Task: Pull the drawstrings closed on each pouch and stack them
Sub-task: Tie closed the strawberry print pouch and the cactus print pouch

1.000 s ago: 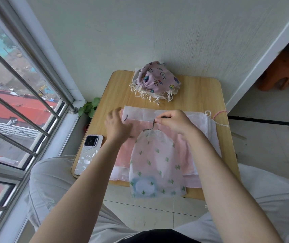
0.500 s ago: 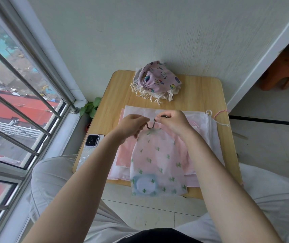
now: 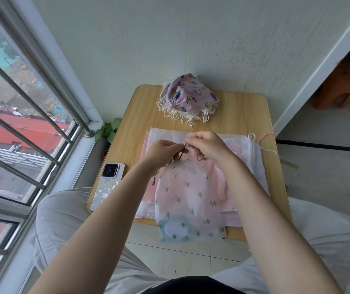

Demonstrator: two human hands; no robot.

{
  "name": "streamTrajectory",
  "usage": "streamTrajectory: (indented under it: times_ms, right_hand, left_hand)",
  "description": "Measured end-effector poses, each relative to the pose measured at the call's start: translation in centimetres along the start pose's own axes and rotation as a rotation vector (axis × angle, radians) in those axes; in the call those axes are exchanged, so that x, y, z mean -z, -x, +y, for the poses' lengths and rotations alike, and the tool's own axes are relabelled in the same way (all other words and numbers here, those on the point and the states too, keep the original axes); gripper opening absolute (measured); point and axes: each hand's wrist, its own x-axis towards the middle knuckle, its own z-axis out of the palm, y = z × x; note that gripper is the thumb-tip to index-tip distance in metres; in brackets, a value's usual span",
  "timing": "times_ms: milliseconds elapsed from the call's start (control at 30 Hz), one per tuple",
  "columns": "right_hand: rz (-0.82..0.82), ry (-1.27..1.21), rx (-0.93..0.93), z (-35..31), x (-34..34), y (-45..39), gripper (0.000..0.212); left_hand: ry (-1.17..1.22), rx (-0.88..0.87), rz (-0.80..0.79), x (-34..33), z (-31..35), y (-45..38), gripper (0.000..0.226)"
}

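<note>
A small wooden table (image 3: 242, 115) stands against a white wall; left hand (image 3: 162, 152) and right hand (image 3: 207, 147), close together, pinch the cactus pouch's (image 3: 187, 198) dark drawstring (image 3: 181, 153).

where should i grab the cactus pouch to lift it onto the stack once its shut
Probably at the gathered neck of the cactus pouch, from above at its far end: the fabric bunches there under the left hand and right hand, which pinch the dark drawstring. The body is thin, limp and overhangs the table.

Left hand (image 3: 163, 151) now beside right hand (image 3: 207, 146), cactus pouch (image 3: 187, 200) mouth tighter.
</note>
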Motion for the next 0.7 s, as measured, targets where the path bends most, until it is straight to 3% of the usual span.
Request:
streamTrajectory:
  times_ms: [100, 200, 300, 433, 600, 700]
  right_hand:
    - [-0.011, 0.015, 0.023, -0.6, 0.0, -0.1, 0.019]
    - [0.011, -0.081, 0.103, -1.2, -0.3, -0.1, 0.011]
    - [0.091, -0.117, 0.171, -0.7, 0.0, -0.3, 0.045]
    - [-0.064, 0.012, 0.128, 0.2, -0.3, 0.2, 0.019]
    - [0.012, 0.122, 0.148, 0.9, -1.2, 0.2, 0.011]
    - [-0.030, 0.273, 0.130, 1.2, -0.8, -0.3, 0.009]
  left_hand:
    - [-0.071, -0.013, -0.143, -0.5, 0.7, 0.6, 0.024]
    - [-0.108, -0.065, -0.162, -0.7, 0.2, 0.5, 0.024]
    - [0.027, -0.024, -0.156, -0.2, -0.4, 0.0, 0.027]
    - [0.185, 0.057, -0.153, 0.5, -1.1, -0.9, 0.028]
    - [0.179, 0.112, -0.125, 0.3, -1.2, -1.2, 0.025]
    - [0.188, 0.074, -0.099, 0.4, -1.4, -1.2, 0.027]
